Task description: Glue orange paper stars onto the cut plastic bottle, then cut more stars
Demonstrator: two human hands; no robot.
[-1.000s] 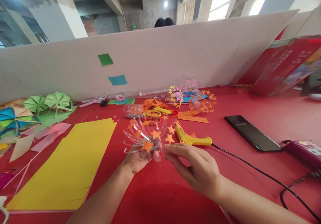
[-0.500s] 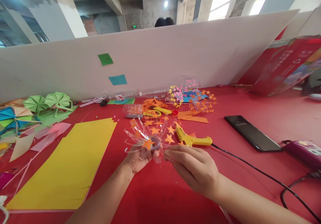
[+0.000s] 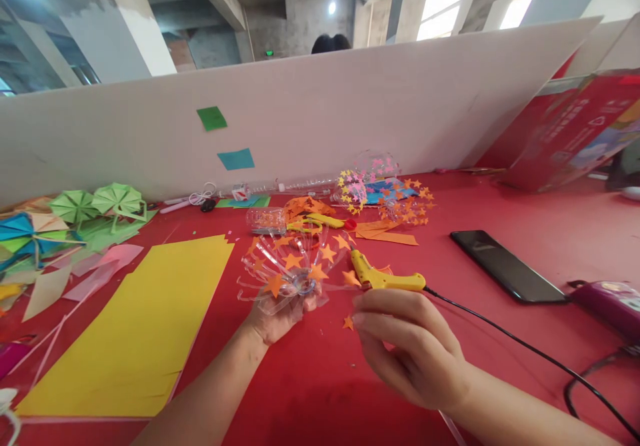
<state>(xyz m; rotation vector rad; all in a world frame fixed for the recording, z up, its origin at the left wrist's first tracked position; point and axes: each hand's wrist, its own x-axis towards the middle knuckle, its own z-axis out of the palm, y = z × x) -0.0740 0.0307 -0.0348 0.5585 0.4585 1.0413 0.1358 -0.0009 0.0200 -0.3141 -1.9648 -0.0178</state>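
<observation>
My left hand (image 3: 286, 316) is closed from below around the cut base of a clear plastic bottle (image 3: 306, 285). Its sides are slit into long strips that fan outward, several bearing orange paper stars (image 3: 274, 285). To the right, my right hand (image 3: 413, 343) has its thumb and fingers drawn together. A small orange star (image 3: 348, 323) shows right at the fingertips; whether it is pinched or lies on the table behind them, I cannot tell. Just beyond that hand, a yellow hot glue gun (image 3: 387, 277) lies on the red table, nozzle pointing left.
Yellow paper sheets (image 3: 135, 326) lie on the left, by folded green paper umbrellas (image 3: 117, 199). Scissors (image 3: 303, 226), orange scraps (image 3: 385, 233) and star-covered bottle pieces (image 3: 353, 189) sit behind. On the right are a black phone (image 3: 505, 266) and the gun's cable (image 3: 505, 336).
My right hand has drawn back to the right, away from the bottle's strips. My left hand has tilted the bottle slightly leftward. The small star at the right fingertips has come into view.
</observation>
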